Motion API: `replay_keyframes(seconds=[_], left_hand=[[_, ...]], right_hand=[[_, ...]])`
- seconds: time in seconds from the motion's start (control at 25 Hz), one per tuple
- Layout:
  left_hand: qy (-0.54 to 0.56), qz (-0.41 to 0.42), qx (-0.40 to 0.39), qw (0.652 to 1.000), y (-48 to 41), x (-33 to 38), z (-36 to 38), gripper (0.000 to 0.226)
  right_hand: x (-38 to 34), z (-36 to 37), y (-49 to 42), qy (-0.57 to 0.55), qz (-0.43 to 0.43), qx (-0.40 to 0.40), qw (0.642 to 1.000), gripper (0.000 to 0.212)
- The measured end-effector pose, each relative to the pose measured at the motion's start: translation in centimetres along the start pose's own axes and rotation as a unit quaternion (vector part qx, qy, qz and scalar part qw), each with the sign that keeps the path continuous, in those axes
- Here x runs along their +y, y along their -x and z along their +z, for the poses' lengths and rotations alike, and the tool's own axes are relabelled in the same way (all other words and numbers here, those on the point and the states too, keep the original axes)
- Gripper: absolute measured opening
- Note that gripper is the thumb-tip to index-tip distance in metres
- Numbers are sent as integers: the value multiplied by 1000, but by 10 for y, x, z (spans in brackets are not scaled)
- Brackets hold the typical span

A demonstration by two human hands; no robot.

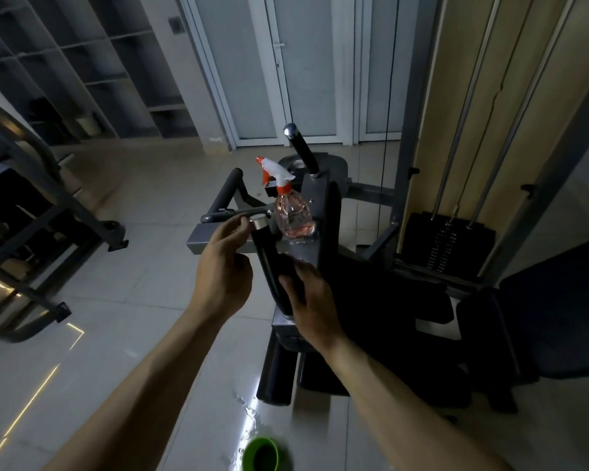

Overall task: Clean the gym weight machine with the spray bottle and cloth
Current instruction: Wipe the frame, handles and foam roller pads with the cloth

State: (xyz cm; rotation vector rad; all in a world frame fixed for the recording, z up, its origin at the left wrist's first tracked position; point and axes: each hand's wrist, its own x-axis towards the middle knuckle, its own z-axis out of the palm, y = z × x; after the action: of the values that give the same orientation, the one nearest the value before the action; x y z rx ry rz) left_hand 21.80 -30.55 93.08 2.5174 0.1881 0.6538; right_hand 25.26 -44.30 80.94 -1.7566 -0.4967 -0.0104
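Clear plastic, one spray bottle (292, 212) is stood on the weight machine (203, 244) frame, contents unclear. One black handle (264, 248) is pinched at its cap by the left grip (225, 266) and clasped by the right grip (312, 300).

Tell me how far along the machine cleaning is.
Done: the spray bottle stands set down on the machine frame, with droplets on the plate beside it, so spraying here looks finished. In hand: the right hand wraps what looks like a dark cloth round the near handle, the left hand steadying its chrome end. Left: the far handle and the pads, apparently.
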Motion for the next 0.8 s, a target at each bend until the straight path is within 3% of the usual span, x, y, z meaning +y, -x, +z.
replay_keyframes(seconds=[0.08, 0.2, 0.32, 0.4, 0.52, 0.64, 0.72, 0.8], left_hand=[[1, 4, -2, 1000, 0, -3, 2, 68], [56, -25, -14, 998, 1, -6, 2, 69], [107, -38, -3, 994, 5, -1, 3, 68], [132, -46, 6, 990, 6, 0, 5, 68], [197, -86, -1, 977, 3, -3, 3, 67], [230, -101, -4, 968, -3, -6, -1, 64], [238, -101, -6, 966, -7, -11, -2, 61], [237, -101, -11, 966, -9, -14, -2, 58]], right_hand=[[25, -3, 37, 70, -26, 6, 997, 41], [30, -20, 57, 85, -44, 2, 995, 46], [-6, -18, 39, -46, 49, 145, 987, 51], [-31, 3, 31, -120, 62, 108, 985, 49], [-34, 20, 40, -69, -2, 65, 996, 34], [-2, 12, 18, 75, -86, 80, 990, 65], [5, 26, 1, 130, -83, 63, 986, 77], [-2, 49, -8, 110, -34, 100, 988, 66]])
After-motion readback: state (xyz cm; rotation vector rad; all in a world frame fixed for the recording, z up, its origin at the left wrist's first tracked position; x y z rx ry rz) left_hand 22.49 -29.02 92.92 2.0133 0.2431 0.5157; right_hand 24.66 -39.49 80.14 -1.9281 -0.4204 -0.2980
